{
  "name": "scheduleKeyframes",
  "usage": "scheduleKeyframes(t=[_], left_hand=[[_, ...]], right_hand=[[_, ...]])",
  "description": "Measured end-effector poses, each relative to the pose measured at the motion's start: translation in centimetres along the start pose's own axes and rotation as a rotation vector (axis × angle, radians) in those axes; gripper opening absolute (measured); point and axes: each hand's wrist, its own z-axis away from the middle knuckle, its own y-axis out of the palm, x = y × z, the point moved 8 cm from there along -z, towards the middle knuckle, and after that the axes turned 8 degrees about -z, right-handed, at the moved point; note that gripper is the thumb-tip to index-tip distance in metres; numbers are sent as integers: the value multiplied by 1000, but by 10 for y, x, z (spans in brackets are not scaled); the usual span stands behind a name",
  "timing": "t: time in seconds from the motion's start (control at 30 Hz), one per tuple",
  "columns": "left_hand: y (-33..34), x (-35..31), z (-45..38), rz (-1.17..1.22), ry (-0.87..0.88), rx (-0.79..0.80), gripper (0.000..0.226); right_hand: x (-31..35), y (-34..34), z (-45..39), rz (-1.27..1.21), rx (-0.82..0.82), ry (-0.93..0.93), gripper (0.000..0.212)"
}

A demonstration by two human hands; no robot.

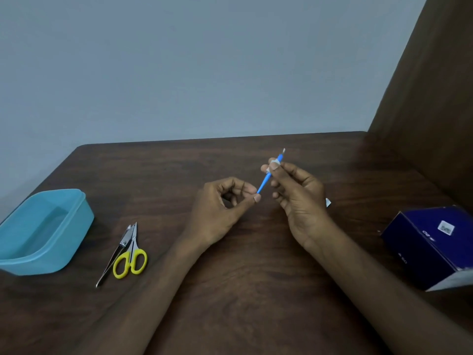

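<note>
Tool: thin blue stick w/ small metal tip on top, tilted, held in mid-air over table center. R hand pinches upper part btw thumb & fingers. L hand thumb & index pinch lower end, other fingers curled.

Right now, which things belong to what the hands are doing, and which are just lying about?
In hand: blue tool, gripped by the right hand, its lower end pinched by the left hand.
Lying about: teal tub, yellow scissors, metal clippers, dark blue box.
</note>
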Motion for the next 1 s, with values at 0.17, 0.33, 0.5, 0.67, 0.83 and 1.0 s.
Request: scheduleKeyframes(t=[0.17,0.33,0.5,0.67,0.83,1.0], left_hand=[[3,1,0,-28,-15,39,13],[3,-2,1,-124,21,51,8],[-7,-6,2,-154,1,-52,4],[-16,-20,10,-236,-12,-160,5],[-45,-34,27,-394,-69,-251,2],[-109,-40,57,-535,-234,-324,6]], right_hand=[[13,-12,-9,-67,-80,0,10],[21,-18,-12,-129,-124,-22,5],[14,-28,-17,-214,-186,-12,18],[4,-15,-10,65,-61,-56,14],[-4,12,9,245,146,-100,7],[-14,33,25,320,309,-58,8]])
